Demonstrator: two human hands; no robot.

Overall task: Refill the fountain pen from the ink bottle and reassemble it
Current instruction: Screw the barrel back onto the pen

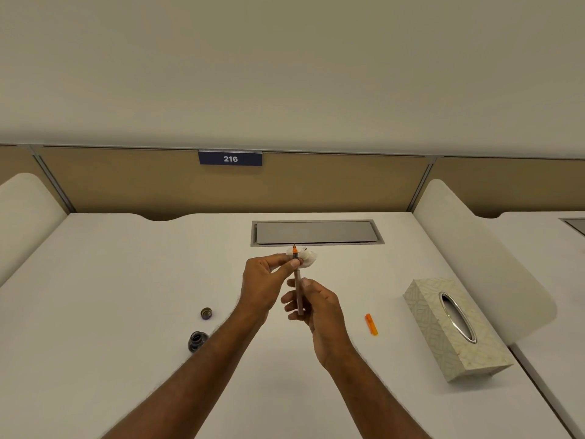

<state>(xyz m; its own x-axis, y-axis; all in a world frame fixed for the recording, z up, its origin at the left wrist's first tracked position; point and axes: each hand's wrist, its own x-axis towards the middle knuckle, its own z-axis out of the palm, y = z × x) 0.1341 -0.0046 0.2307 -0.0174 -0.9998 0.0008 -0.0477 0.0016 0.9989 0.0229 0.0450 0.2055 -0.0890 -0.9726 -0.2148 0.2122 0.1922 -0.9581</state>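
Note:
I hold the fountain pen [298, 282] upright above the middle of the desk, nib end up, with an orange section just under the tip. My right hand [311, 304] grips its lower body. My left hand [266, 274] pinches a crumpled white tissue [307, 257] around the pen's nib end. The open ink bottle [197, 341] stands on the desk at the lower left, and its round cap [206, 313] lies just beyond it. An orange pen part [371, 324] lies on the desk to the right of my hands.
A patterned tissue box [456, 327] sits at the right. A grey cable-tray lid [316, 232] is set into the white desk [126, 280] behind my hands. White side dividers and a tan back panel with a "216" label [230, 158] enclose the desk.

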